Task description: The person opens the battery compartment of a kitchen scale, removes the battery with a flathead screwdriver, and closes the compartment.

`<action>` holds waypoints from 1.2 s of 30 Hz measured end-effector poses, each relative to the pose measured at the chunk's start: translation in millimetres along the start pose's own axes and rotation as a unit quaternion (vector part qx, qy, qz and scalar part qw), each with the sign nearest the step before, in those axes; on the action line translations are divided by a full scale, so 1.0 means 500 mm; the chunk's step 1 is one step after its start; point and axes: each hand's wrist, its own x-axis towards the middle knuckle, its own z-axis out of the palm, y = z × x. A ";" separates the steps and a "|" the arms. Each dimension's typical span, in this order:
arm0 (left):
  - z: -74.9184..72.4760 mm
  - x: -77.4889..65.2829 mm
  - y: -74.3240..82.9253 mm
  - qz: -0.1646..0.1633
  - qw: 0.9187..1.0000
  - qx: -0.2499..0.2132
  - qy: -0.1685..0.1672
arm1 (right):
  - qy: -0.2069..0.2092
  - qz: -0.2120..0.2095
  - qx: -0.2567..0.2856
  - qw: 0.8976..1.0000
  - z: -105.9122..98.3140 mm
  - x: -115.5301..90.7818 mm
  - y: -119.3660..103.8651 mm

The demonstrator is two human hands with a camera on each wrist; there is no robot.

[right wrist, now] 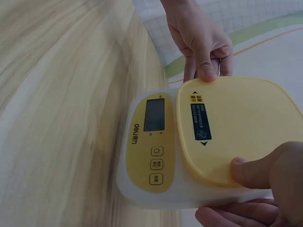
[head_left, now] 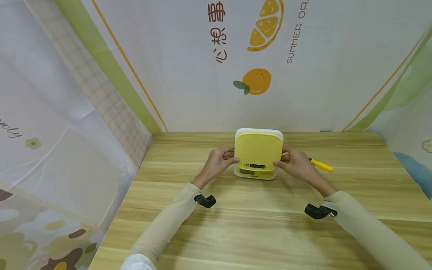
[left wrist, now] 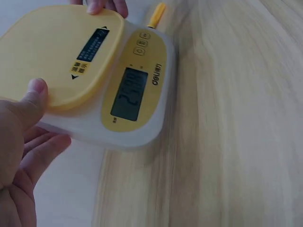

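A kitchen scale (head_left: 258,150) with a yellow weighing plate and a white body is tilted up, its plate facing me. My left hand (head_left: 218,162) grips its left side, thumb on the plate's edge and fingers behind the body. On the opposite side my right hand (head_left: 297,163) holds it the same way. The scale's lower edge is close over the wooden table. In the left wrist view digits show on the grey display (left wrist: 129,94). Three round-cornered buttons (right wrist: 156,164) sit beside the display in the right wrist view.
A yellow-handled tool (head_left: 321,165) lies on the wooden table (head_left: 236,228) to the right, its other end hidden behind my right hand. A white printed cloth (head_left: 189,75) hangs along the table's back edge, and another cloth (head_left: 67,123) hangs at the left.
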 end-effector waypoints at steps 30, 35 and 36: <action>-0.023 -0.003 0.001 0.139 0.990 -0.001 -0.035 | 0.095 -0.330 -0.102 0.934 -0.010 0.000 0.068; -0.023 -0.006 -0.003 0.171 0.982 0.060 -0.047 | 0.112 -0.387 -0.151 0.903 -0.012 0.007 0.084; -0.023 -0.007 -0.004 0.184 0.979 0.077 -0.049 | 0.114 -0.396 -0.164 0.896 -0.012 0.007 0.088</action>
